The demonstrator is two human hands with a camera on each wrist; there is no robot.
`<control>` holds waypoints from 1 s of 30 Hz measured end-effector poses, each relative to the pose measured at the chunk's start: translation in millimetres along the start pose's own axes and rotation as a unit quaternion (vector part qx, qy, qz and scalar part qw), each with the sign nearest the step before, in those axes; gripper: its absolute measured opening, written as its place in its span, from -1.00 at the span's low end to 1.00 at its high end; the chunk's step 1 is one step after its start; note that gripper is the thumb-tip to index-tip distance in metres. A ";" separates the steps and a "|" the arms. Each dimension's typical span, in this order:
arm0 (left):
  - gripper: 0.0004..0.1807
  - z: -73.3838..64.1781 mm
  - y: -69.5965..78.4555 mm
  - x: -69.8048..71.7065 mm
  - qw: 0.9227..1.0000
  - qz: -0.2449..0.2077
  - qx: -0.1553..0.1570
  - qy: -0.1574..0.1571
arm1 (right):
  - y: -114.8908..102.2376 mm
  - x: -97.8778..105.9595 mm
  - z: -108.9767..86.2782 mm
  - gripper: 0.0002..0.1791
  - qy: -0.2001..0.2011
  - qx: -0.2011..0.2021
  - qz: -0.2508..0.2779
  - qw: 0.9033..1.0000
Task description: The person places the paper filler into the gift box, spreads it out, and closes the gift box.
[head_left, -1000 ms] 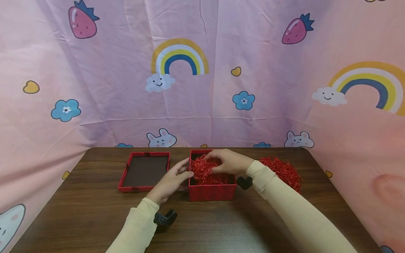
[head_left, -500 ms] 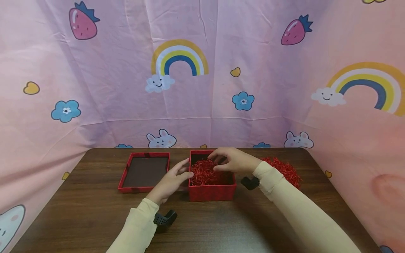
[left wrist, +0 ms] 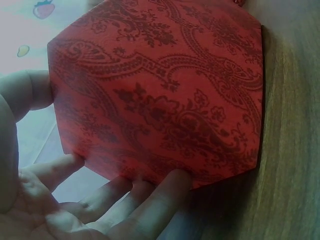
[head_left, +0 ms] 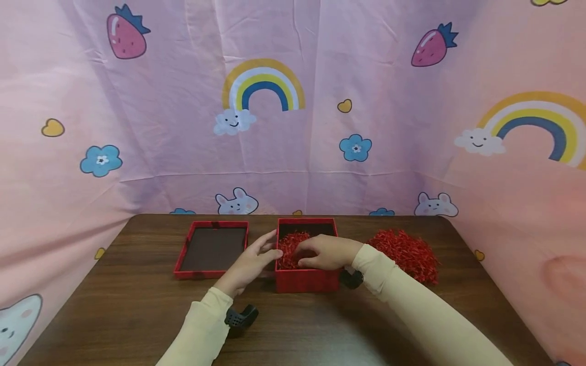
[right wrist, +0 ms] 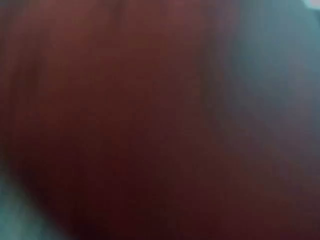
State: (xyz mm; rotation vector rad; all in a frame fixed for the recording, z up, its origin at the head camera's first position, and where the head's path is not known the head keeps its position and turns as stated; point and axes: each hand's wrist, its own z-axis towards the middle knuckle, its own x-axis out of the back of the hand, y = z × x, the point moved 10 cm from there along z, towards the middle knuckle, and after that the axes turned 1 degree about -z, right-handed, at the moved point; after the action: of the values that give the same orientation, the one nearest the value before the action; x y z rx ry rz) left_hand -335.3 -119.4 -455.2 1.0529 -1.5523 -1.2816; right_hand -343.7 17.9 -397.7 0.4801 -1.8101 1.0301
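A red patterned box (head_left: 306, 281) stands lidless on the table, and red shredded paper (head_left: 289, 249) fills the left part of its dark inside. My left hand (head_left: 249, 262) rests against the box's left wall, thumb at the rim. The left wrist view shows its fingers extended along the edges of the patterned wall (left wrist: 155, 100). Inside the box, my right hand (head_left: 327, 251) reaches down with bent fingers into the shredded paper. Its fingertips are partly hidden there, so I cannot tell whether they pinch any strands. Only a dark red blur fills the right wrist view.
To the left lies the red box lid (head_left: 179, 260), its dark inner side up. A loose heap of red shredded paper (head_left: 405, 254) sits on the wooden table (head_left: 293, 330) at the right, beside my right sleeve. A printed cloth (head_left: 320, 61) hangs behind the table.
My right hand first rose a little to the right off the shredded paper, then came lower and left into the box. The paper now sits lower, towards the left. My left hand stays put.
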 end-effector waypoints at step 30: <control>-0.23 2.0 -3.2 2.8 1.000 0.007 0.011 0.021 | 132.2 63.1 -176.8 -0.46 0.232 -0.113 0.079 0.963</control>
State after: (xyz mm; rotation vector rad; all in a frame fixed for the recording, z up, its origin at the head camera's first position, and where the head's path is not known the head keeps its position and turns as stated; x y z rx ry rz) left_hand -337.8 -121.9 -458.3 1.0754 -1.5427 -1.2268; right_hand -368.1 244.2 -368.2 -0.0500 -1.5293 0.9340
